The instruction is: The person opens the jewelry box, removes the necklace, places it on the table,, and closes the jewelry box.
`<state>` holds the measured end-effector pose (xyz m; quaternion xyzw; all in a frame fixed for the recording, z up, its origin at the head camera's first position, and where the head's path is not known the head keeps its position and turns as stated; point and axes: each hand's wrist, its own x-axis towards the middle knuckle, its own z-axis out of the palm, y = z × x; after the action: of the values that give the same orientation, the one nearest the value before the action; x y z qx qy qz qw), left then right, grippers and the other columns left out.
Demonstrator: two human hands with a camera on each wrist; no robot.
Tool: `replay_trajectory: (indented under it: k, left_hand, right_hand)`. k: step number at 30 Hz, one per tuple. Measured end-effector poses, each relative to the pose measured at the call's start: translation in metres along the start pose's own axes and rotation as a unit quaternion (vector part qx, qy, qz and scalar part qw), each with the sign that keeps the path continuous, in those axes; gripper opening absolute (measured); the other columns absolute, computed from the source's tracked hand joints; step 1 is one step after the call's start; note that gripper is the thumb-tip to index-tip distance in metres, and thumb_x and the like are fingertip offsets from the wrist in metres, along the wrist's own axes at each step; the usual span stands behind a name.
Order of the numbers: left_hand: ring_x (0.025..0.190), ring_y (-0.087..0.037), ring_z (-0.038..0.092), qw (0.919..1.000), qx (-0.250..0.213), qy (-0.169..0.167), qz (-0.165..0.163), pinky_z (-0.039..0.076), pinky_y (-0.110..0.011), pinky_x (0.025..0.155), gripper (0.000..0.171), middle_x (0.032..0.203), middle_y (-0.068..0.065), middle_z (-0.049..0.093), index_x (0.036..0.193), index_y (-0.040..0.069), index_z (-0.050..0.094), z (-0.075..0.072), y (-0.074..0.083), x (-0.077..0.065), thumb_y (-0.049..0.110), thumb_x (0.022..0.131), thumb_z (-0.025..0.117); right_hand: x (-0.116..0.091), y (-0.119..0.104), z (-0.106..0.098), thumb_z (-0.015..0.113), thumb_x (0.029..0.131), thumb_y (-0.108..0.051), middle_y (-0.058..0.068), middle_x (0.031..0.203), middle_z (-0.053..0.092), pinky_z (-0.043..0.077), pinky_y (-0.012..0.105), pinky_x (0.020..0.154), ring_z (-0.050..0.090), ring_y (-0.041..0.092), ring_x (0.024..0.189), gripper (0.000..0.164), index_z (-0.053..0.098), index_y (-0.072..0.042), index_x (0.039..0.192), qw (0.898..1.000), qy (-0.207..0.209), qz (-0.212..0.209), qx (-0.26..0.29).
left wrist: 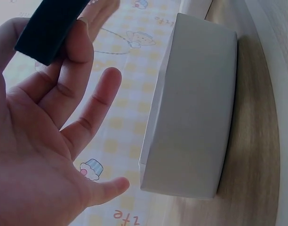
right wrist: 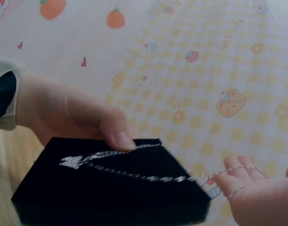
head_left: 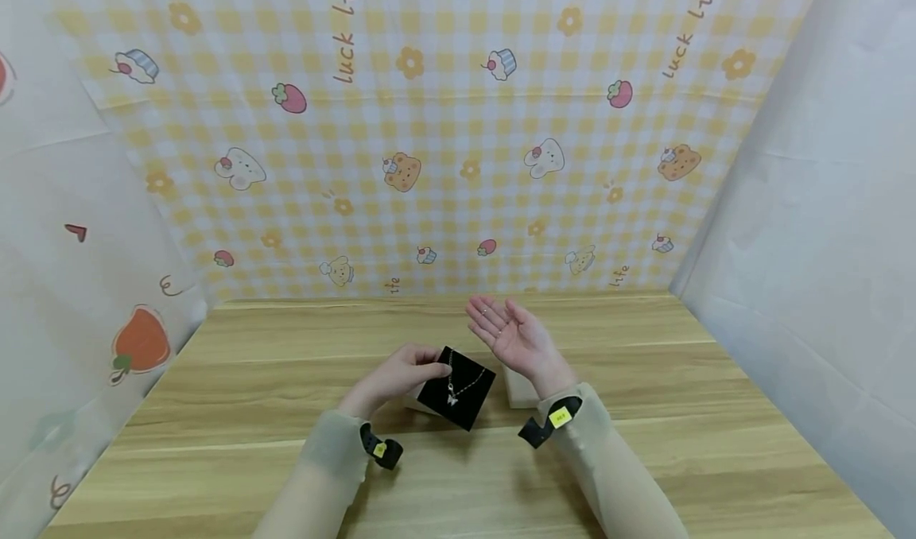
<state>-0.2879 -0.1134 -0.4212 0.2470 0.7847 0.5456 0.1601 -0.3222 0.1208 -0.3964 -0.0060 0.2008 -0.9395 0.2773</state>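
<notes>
My left hand (head_left: 397, 376) holds a black jewelry box insert (head_left: 468, 396), thumb on top and fingers underneath. A silver necklace (head_left: 452, 398) with a butterfly-like pendant lies over the insert's top face, and the thumb presses on its chain. To the right, my right hand (head_left: 518, 340) is raised palm up with fingers extended. Part of the necklace chain (right wrist: 240, 168) leaves the insert's edge and runs across those fingers in the right wrist view. Below the left hand stands a white box (left wrist: 193, 108), mostly covered by the insert in the head view.
Another white box part (head_left: 521, 388) rests on the wooden table (head_left: 286, 380), partly hidden by the right hand and wrist. A yellow checked cloth (head_left: 444, 126) hangs behind the table, with pale cloth at both sides.
</notes>
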Motion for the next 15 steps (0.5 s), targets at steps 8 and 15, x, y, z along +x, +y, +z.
replay_trajectory:
  k: [8, 15]
  left_hand:
    - [0.074, -0.015, 0.052, 0.9998, -0.013, 0.003, 0.016, 0.042, -0.033, 0.076, 0.020, 0.079, 0.002, 0.061, 0.088, 0.005, 0.063, 0.000, 0.002, -0.001, 0.021, 0.097, 0.057]
    - [0.076, -0.016, 0.055, 0.9991, -0.023, 0.030, 0.018, 0.044, -0.034, 0.078, 0.019, 0.080, 0.001, 0.062, 0.090, 0.002, 0.063, -0.001, 0.004, -0.001, 0.019, 0.098, 0.056]
  right_hand:
    - [0.007, 0.013, -0.009, 0.030, 0.107, -0.036, 0.011, 0.158, 0.021, 0.025, 0.038, 0.112, 0.024, 0.026, 0.143, 0.058, 0.014, -0.007, 0.154, 1.000, 0.001, 0.000, -0.025]
    - [0.009, 0.020, -0.013, 0.031, 0.106, -0.040, 0.013, 0.160, 0.011, 0.013, 0.038, 0.115, 0.018, 0.024, 0.145, 0.064, 0.010, -0.004, 0.154, 0.998, -0.008, 0.057, 0.014]
